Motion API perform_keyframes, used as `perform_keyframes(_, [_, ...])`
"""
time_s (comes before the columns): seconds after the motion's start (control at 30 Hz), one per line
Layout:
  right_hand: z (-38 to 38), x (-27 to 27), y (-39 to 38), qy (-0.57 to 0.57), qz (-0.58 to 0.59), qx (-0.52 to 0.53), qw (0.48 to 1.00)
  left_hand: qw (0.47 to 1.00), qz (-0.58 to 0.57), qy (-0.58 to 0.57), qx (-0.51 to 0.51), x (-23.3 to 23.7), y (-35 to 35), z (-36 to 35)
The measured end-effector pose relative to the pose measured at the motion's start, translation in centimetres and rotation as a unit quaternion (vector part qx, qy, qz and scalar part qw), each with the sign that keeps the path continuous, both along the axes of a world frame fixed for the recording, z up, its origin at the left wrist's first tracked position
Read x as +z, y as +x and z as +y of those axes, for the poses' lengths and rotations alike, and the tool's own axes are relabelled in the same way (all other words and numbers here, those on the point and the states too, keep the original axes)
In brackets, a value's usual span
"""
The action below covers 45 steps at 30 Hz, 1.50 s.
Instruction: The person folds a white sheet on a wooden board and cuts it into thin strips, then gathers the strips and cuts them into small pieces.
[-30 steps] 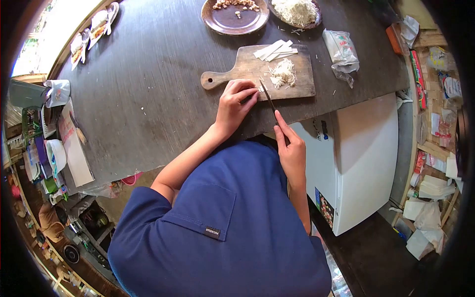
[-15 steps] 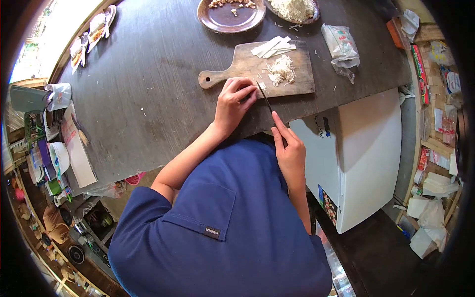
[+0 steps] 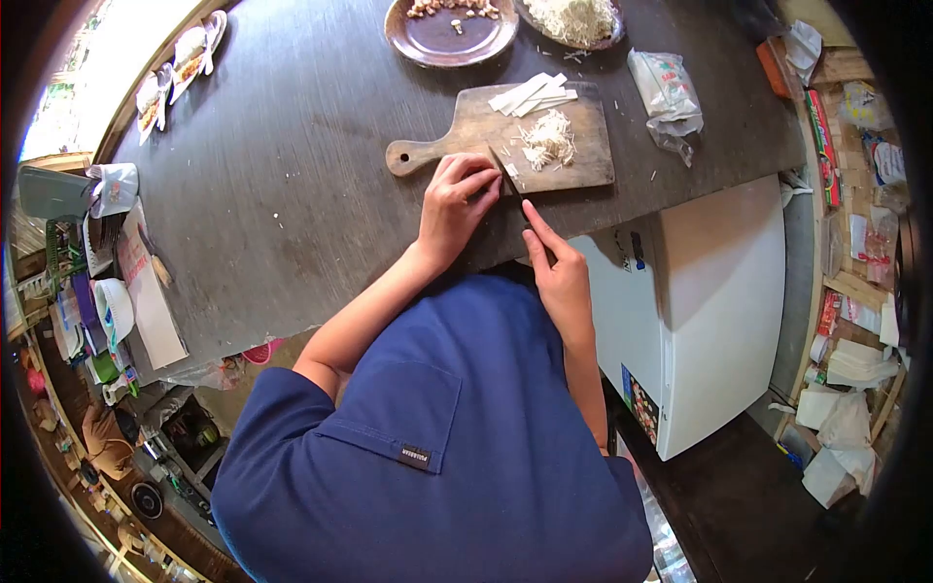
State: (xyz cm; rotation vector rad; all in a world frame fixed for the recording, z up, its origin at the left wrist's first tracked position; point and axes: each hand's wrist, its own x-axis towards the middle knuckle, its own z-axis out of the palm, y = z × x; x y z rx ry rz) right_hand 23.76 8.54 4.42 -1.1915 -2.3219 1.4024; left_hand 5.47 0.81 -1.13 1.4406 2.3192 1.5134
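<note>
A wooden cutting board with a round-holed handle lies at the table's near edge. My left hand rests by the board's near side, fingers curled and pressed down on something white, mostly hidden beneath them. In my right hand is a knife, index finger stretched along it, blade close beside my left fingertips. A small white cut piece lies just right of the blade. On the board sit a heap of thin pale shreds and several flat white strips.
Behind the board stand a brown plate with small brown pieces and a bowl heaped with pale shreds. A plastic bag lies to the right. A white refrigerator stands below the table edge. Another knife lies far left.
The knife and my right hand have shifted slightly left, bringing the blade closer to my left fingers. My left hand stays nearly in place.
</note>
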Motion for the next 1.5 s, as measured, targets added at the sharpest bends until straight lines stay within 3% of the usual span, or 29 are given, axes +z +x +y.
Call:
perform_keyframes(0.03, [0.0,-0.1,-0.2,0.003,0.005,0.002,1.000,1.000,0.005,0.003,0.002,-0.1,-0.1,-0.2])
perform_keyframes(0.13, [-0.2,0.0,-0.3,-0.018,0.072,-0.043,0.996,0.986,-0.167,0.007,0.005,0.4,-0.5,-0.7])
perform_keyframes(0.3, [-0.3,-0.3,0.2,-0.026,0.036,-0.013,0.999,0.979,-0.186,0.042,0.070,0.5,-2.1,-1.2])
perform_keyframes(0.37, [-0.3,-0.9,0.7,-0.055,0.040,-0.001,0.998,0.982,-0.161,0.032,0.089,1.0,-2.6,-1.3])
perform_keyframes(0.43, [0.4,-1.2,1.2,-0.154,0.037,-0.020,0.987,0.986,-0.133,0.027,0.098,1.6,-2.9,-1.1])
perform_keyframes(0.57, [2.2,-0.4,1.1,-0.133,0.031,-0.088,0.987,0.988,-0.128,0.011,0.085,1.6,-3.9,0.0])
perform_keyframes(0.63, [1.2,-0.1,0.5,-0.112,0.072,-0.072,0.988,0.990,-0.127,0.000,0.065,1.5,-4.7,1.2])
perform_keyframes(0.73, [0.1,0.5,-0.4,-0.175,0.051,-0.010,0.983,0.999,-0.019,-0.022,0.028,1.5,-6.4,3.4])
perform_keyframes(0.97, [1.5,-0.2,1.2,-0.117,0.051,-0.087,0.988,0.996,0.041,-0.067,-0.034,2.4,-8.2,7.8])
perform_keyframes(1.13, [0.6,0.6,0.9,-0.177,0.056,-0.028,0.982,0.983,0.121,-0.132,-0.026,1.3,-8.8,11.3])
perform_keyframes(1.23, [0.3,-0.4,0.6,-0.182,0.062,0.000,0.981,0.970,0.107,-0.216,-0.042,1.3,-8.9,12.9])
perform_keyframes(1.27, [0.5,-0.5,0.6,-0.180,0.066,0.001,0.981,0.976,0.135,-0.168,-0.025,0.8,-8.8,13.2])
perform_keyframes(1.43, [2.3,-0.1,2.2,-0.173,0.016,-0.066,0.983,0.972,0.066,-0.221,-0.030,1.6,-8.6,13.2])
perform_keyframes(1.5, [2.3,-0.9,2.9,-0.126,0.050,-0.066,0.989,0.978,0.062,-0.199,-0.030,1.5,-8.8,13.1])
